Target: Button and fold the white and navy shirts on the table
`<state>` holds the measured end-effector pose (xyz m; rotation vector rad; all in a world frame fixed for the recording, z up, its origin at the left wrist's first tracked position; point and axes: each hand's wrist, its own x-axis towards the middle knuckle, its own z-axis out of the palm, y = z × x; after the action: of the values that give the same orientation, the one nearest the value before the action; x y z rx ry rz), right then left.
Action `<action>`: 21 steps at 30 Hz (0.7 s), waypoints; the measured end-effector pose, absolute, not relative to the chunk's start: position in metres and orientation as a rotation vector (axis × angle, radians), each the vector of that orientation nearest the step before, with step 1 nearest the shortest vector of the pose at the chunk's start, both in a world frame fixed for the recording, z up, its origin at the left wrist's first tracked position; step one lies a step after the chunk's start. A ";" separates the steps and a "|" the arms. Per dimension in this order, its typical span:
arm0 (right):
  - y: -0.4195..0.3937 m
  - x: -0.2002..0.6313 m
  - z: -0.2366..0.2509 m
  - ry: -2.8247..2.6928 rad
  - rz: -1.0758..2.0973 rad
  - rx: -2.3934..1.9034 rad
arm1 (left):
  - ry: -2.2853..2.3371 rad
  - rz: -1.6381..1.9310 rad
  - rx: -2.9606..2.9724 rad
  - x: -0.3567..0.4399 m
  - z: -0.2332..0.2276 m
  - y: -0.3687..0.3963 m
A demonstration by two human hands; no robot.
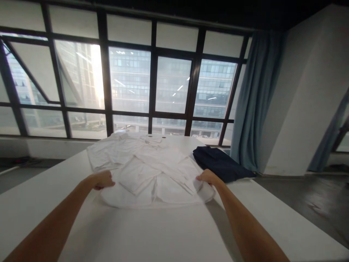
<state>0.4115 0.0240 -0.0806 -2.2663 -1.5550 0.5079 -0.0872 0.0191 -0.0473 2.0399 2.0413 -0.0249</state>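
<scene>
A white shirt (152, 169) lies spread over the table, its sleeves folded inward across the body and its curved hem toward me. My left hand (103, 179) is closed on the shirt's left edge near the hem. On the opposite side, my right hand (207, 177) pinches the right edge, where the cloth bunches a little and lifts at the corner. The far end of the shirt, toward the window, is wrinkled, and its collar is hard to make out.
A folded dark navy cloth (220, 163) lies on the white table (152, 236), just right of the shirt. Beyond the table stand large dark-framed windows (131, 80). A blue curtain (252, 105) and a pale pillar (297, 109) are at the right.
</scene>
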 end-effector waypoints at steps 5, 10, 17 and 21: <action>0.016 0.401 -0.072 -1.663 0.502 -2.170 | 2.069 0.320 2.387 -0.021 -0.036 -0.004; 0.012 0.396 -0.070 -1.697 0.493 -2.115 | 1.803 0.177 2.564 0.049 -0.072 -0.031; 0.014 0.400 -0.074 -1.705 0.518 -2.039 | 1.586 0.246 2.569 0.053 -0.089 -0.023; 0.013 0.400 -0.070 -1.708 0.519 -1.971 | 1.357 0.246 2.418 0.033 -0.076 -0.004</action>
<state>0.3995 0.0130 -0.0703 -1.9708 -1.7075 0.5186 0.0332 -0.0042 -0.0760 2.4184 1.3565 0.2459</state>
